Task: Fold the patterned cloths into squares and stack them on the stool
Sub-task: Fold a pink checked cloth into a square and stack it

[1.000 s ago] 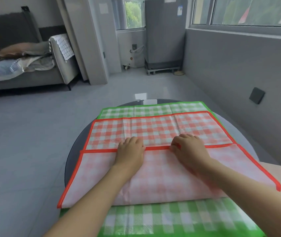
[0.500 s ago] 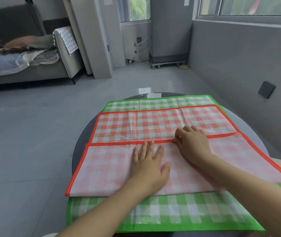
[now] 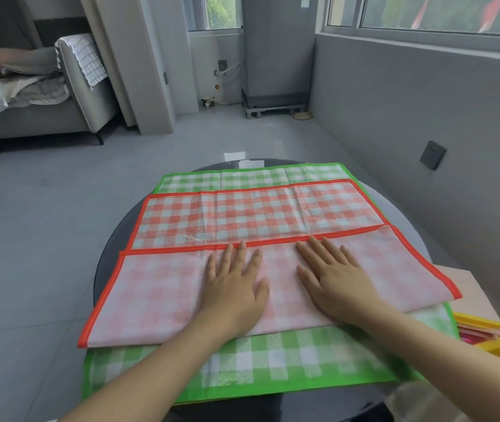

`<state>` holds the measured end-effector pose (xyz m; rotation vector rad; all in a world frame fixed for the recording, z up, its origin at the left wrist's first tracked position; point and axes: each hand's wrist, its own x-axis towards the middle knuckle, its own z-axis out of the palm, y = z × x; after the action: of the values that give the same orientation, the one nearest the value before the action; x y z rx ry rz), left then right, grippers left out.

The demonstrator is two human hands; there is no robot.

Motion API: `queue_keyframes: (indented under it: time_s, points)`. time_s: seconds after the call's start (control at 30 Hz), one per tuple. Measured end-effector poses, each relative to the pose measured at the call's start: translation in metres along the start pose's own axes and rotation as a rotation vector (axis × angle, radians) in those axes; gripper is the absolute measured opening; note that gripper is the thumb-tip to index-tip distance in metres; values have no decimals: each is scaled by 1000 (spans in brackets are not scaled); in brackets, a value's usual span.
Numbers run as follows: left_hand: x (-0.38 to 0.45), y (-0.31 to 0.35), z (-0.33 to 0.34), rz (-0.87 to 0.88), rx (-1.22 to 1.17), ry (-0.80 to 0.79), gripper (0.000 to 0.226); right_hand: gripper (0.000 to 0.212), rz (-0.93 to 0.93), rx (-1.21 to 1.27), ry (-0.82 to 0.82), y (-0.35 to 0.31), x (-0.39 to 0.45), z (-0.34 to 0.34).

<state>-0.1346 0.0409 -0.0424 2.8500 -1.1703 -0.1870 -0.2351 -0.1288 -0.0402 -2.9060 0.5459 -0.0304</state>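
Hands lay flat, fingers spread wide: left hand [image 3: 233, 289] and right hand [image 3: 335, 283] pressed the folded flap of the red checked cloth [image 3: 261, 214] over the green checked cloth [image 3: 273, 363]

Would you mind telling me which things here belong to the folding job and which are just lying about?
Job: red checked cloth, green checked cloth, left hand, right hand, both pressing flat.
Lying about: sofa, wall socket.
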Motion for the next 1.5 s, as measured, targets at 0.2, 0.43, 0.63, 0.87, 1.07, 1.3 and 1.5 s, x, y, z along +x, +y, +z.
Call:
queue_keyframes:
  time_s: [0.2, 0.43, 0.63, 0.87, 1.07, 1.3, 1.5]
  points:
    - [-2, 1, 0, -2, 10, -6, 60, 61, 160, -56, -24, 58, -5, -13]
    - [-2, 3, 0, -1, 21, -9, 60, 62, 222, -47, -28, 72, -5, -16]
    - [-2, 4, -1, -2, 11, -13, 60, 54, 42, 23, 69, 20, 5, -18]
    - [-2, 5, -6, 7, -22, 5, 58, 70, -172, 3, 12, -24, 24, 2]
    - [-11, -42, -6, -44, -24, 28, 57, 54, -143, -46, -8, -25, 27, 5]
    - [-36, -113, -9, -197, 8, 47, 60, 52, -146, -59, -11, -26, 26, 4]
    - [-37, -110, -14, -198, -13, 19, 60, 52, -139, -64, -11, -28, 26, 4]
